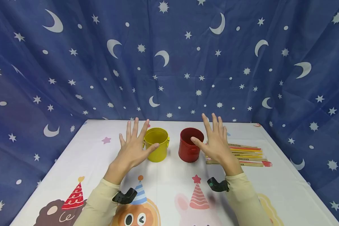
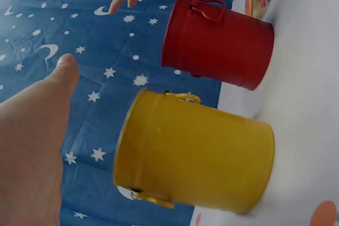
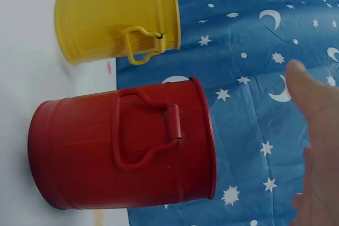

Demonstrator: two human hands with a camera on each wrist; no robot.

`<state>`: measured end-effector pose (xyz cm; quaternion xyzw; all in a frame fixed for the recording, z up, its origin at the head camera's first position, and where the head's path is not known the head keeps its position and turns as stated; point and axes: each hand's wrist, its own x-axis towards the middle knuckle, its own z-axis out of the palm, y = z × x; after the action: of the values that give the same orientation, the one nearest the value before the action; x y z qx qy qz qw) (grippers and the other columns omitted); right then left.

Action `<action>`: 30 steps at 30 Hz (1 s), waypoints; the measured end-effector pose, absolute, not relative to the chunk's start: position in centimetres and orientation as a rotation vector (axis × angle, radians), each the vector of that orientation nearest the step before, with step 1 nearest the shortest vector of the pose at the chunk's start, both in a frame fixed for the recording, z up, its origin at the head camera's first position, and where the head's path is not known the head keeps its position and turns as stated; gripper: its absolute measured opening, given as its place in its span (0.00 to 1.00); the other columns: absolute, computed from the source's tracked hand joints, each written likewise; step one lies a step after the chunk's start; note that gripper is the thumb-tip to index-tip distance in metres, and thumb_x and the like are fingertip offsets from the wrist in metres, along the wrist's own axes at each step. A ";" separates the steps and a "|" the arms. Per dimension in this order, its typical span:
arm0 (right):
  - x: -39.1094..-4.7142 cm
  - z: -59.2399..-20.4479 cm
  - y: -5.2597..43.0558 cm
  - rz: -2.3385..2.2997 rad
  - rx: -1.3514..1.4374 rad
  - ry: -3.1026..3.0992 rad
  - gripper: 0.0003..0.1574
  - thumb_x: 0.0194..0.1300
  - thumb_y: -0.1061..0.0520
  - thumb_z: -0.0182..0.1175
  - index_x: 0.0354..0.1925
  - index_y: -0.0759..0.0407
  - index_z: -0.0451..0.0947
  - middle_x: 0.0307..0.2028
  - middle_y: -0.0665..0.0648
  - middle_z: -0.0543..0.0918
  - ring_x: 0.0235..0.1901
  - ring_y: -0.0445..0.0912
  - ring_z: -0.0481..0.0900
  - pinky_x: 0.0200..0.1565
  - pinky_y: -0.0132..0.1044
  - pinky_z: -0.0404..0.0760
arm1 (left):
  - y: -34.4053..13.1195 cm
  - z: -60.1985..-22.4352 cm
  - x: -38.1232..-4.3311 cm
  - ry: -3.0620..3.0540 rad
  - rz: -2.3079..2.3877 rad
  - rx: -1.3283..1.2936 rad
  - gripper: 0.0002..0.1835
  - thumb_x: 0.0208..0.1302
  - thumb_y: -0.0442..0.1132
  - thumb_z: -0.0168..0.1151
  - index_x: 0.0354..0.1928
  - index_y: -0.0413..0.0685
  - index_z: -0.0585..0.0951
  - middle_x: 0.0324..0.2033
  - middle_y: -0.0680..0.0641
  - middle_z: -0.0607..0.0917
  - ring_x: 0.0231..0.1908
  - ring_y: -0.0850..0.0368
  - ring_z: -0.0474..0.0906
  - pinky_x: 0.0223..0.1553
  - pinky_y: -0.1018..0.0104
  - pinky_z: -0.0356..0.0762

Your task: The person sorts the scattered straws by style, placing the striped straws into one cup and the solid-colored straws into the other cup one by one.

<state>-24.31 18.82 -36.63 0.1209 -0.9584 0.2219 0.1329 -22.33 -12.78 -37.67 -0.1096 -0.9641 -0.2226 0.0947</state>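
My left hand (image 1: 133,150) is raised with its fingers spread, overlapping the left side of a yellow bucket (image 1: 159,152) in the head view. A red bucket (image 1: 188,153) stands to the right of the yellow one, and my right hand (image 1: 216,145), fingers also spread, hovers at its right side. Neither hand holds anything. In the left wrist view the thumb (image 2: 64,72) is apart from the yellow bucket (image 2: 196,154). The right wrist view shows the red bucket (image 3: 122,183) upright on the table, with a looped handle on its side.
Several long, thin packaged sticks (image 1: 247,154) in yellow, red and tan lie behind and right of my right hand. A white tablecloth (image 1: 166,179) printed with party-hat animals covers the table. Behind it hangs a blue curtain (image 1: 175,88) with moons and stars.
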 end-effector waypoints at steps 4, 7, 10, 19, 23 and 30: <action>-24.7 -36.4 19.4 0.689 0.341 -2.800 0.62 0.65 0.30 0.59 0.82 0.36 0.33 0.82 0.62 0.35 0.80 0.64 0.28 0.75 0.74 0.35 | -12.9 -38.0 -22.8 -2.825 -0.690 -0.354 0.53 0.63 0.72 0.55 0.81 0.72 0.37 0.82 0.45 0.32 0.81 0.39 0.25 0.74 0.23 0.32; -25.0 -36.3 20.0 0.727 0.345 -2.819 0.61 0.66 0.32 0.59 0.82 0.37 0.34 0.82 0.64 0.35 0.80 0.65 0.28 0.73 0.77 0.37 | -13.0 -38.6 -23.2 -2.788 -0.731 -0.401 0.55 0.62 0.69 0.59 0.81 0.70 0.38 0.82 0.44 0.35 0.81 0.38 0.31 0.76 0.27 0.39; -25.3 -36.4 20.7 0.783 0.367 -2.820 0.59 0.68 0.34 0.60 0.82 0.38 0.36 0.81 0.65 0.36 0.80 0.67 0.29 0.70 0.81 0.40 | -13.3 -39.4 -23.7 -2.758 -0.819 -0.433 0.57 0.61 0.67 0.63 0.81 0.69 0.38 0.82 0.43 0.38 0.81 0.37 0.36 0.75 0.26 0.46; -25.9 -37.1 23.1 0.876 0.377 -2.796 0.53 0.70 0.42 0.60 0.82 0.47 0.44 0.80 0.70 0.45 0.79 0.69 0.39 0.68 0.81 0.48 | -14.2 -41.2 -25.7 -2.706 -1.217 -0.406 0.62 0.58 0.61 0.71 0.81 0.69 0.35 0.82 0.46 0.42 0.80 0.37 0.41 0.73 0.24 0.47; -25.8 -37.7 24.3 0.899 0.363 -2.783 0.49 0.71 0.44 0.61 0.79 0.53 0.51 0.78 0.70 0.52 0.77 0.69 0.46 0.70 0.79 0.51 | -14.3 -42.1 -26.5 -2.727 -1.413 -0.413 0.64 0.59 0.57 0.72 0.81 0.65 0.33 0.81 0.39 0.44 0.79 0.33 0.46 0.74 0.28 0.49; -26.0 -38.8 26.0 0.949 0.339 -2.774 0.42 0.72 0.45 0.60 0.76 0.59 0.59 0.76 0.70 0.60 0.75 0.69 0.54 0.71 0.75 0.56 | -14.5 -43.6 -27.3 -2.749 -1.645 -0.430 0.67 0.58 0.53 0.74 0.80 0.63 0.28 0.79 0.33 0.51 0.79 0.33 0.48 0.76 0.29 0.47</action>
<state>-26.01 25.98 -38.82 0.1145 -0.9356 0.3200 0.0952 -27.26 -14.53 -43.64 -0.1330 -0.8495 -0.5085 -0.0453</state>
